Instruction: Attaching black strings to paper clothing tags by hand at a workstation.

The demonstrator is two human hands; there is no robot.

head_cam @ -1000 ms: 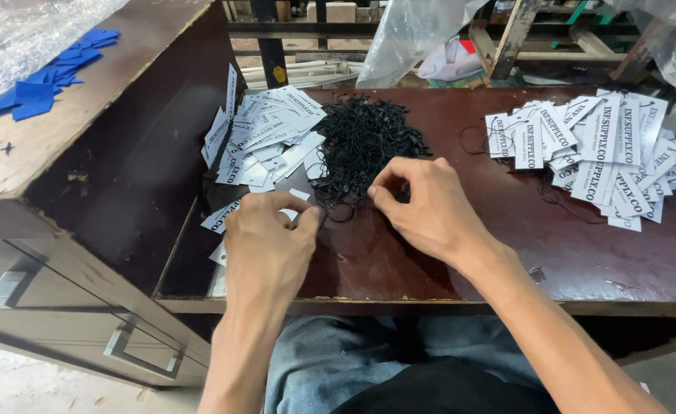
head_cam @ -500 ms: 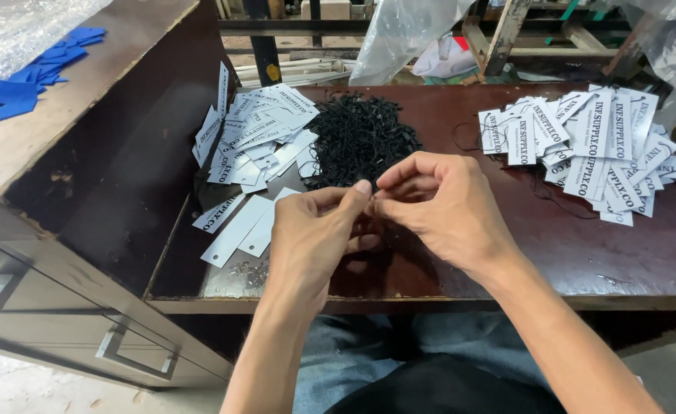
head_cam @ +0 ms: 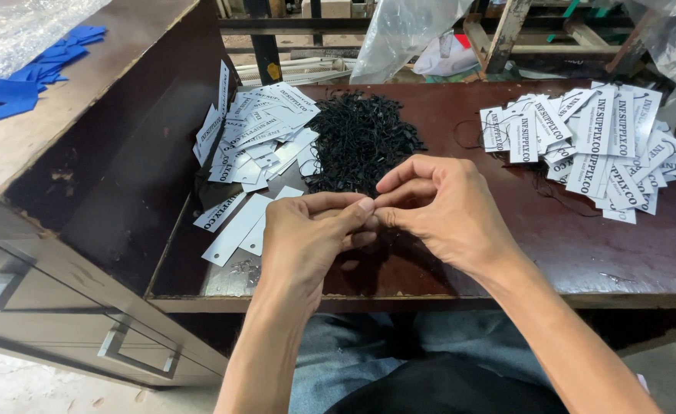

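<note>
My left hand (head_cam: 311, 234) and my right hand (head_cam: 441, 207) meet fingertip to fingertip above the dark brown table (head_cam: 583, 253), pinching something small and dark that I cannot make out. Just behind the hands lies a heap of black strings (head_cam: 361, 142). A loose pile of white printed paper tags (head_cam: 257, 134) lies left of the heap, with a few tags (head_cam: 234, 230) near my left hand. Another pile of white tags with black strings attached (head_cam: 591, 142) lies at the right.
A wooden cabinet (head_cam: 62, 153) stands at the left with blue cloth pieces (head_cam: 39, 73) on top and drawer handles below. Clear plastic bags (head_cam: 407, 31) and wooden frames stand behind the table. My lap is below the table's front edge.
My hands lifted from the edge of the black heap and came together, fingertips meeting in front of me. The view has shifted slightly.
</note>
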